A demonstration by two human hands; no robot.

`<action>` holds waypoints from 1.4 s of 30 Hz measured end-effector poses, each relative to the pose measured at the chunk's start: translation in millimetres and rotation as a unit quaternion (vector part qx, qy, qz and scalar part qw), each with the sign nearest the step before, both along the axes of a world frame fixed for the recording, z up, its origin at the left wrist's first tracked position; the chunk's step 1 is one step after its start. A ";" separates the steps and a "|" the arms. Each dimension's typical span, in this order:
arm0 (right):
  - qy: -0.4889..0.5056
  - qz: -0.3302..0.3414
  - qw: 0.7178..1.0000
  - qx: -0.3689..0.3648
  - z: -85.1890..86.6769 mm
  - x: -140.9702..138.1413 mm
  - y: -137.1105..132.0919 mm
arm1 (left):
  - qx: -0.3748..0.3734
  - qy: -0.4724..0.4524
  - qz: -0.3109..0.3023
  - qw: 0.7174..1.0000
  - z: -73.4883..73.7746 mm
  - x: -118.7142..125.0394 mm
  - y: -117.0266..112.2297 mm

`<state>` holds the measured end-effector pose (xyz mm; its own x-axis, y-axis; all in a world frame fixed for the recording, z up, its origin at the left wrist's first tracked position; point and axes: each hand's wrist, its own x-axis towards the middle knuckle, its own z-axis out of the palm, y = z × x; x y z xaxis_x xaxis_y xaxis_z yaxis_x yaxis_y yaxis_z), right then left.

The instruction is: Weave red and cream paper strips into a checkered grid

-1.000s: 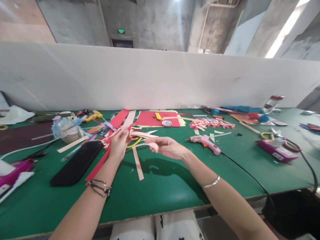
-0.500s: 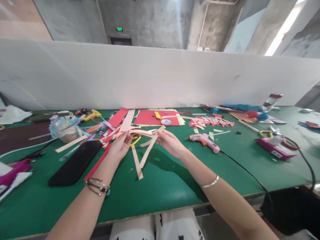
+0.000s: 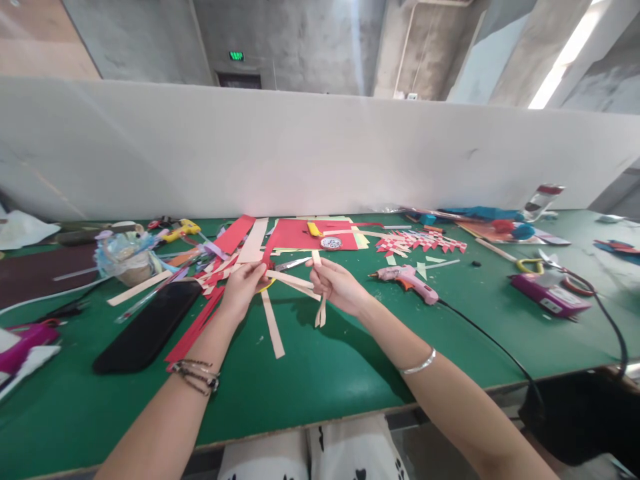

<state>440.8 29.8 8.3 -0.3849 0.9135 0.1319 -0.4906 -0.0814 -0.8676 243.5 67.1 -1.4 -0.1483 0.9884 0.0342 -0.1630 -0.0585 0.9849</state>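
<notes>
My left hand (image 3: pixel 243 288) pinches the woven red and beige paper strips (image 3: pixel 218 272) above the green table (image 3: pixel 310 373). My right hand (image 3: pixel 336 283) is closed on a beige paper strip (image 3: pixel 320 308) that hangs almost straight down from its fingers. Another beige strip (image 3: pixel 289 279) runs between the two hands. One more beige strip (image 3: pixel 273 325) lies on the table just below them. A yellow-handled pair of scissors (image 3: pixel 283 268) lies behind the hands, partly hidden.
A black case (image 3: pixel 147 327) lies at the left, a pink glue gun (image 3: pixel 407 278) with its black cord at the right. Red paper sheets (image 3: pixel 295 235), a woven red and white piece (image 3: pixel 423 243), a purple box (image 3: pixel 543 293) and craft clutter line the back by the white partition (image 3: pixel 320 153).
My right hand straightened the curled beige strip, swung it from slanting to hanging down, and moved slightly left toward my left hand. The left hand kept its grip on the weave.
</notes>
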 end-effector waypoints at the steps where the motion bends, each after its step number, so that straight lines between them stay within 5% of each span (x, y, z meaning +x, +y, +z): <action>1: -0.007 -0.003 1.000 0.001 -0.3 0.0 0.4 | 0.009 0.026 -0.004 1.000 -0.8 -0.1 -0.3; 9: -0.061 -0.109 0.992 -0.001 -1.4 1.4 4.0 | 0.080 0.184 -0.013 0.980 4.8 -1.2 -5.1; 16: -0.063 -0.151 0.986 -0.013 -2.0 3.8 5.0 | 0.206 0.400 -0.008 0.893 6.4 -1.7 -8.9; 28: -0.073 -0.178 0.981 -0.031 -4.7 5.6 7.7 | 0.261 0.415 0.018 0.871 3.2 -2.0 -7.7; 42: -0.065 -0.219 0.973 -0.046 -5.4 8.9 13.2 | 0.211 0.425 -0.105 0.874 8.8 5.1 -16.6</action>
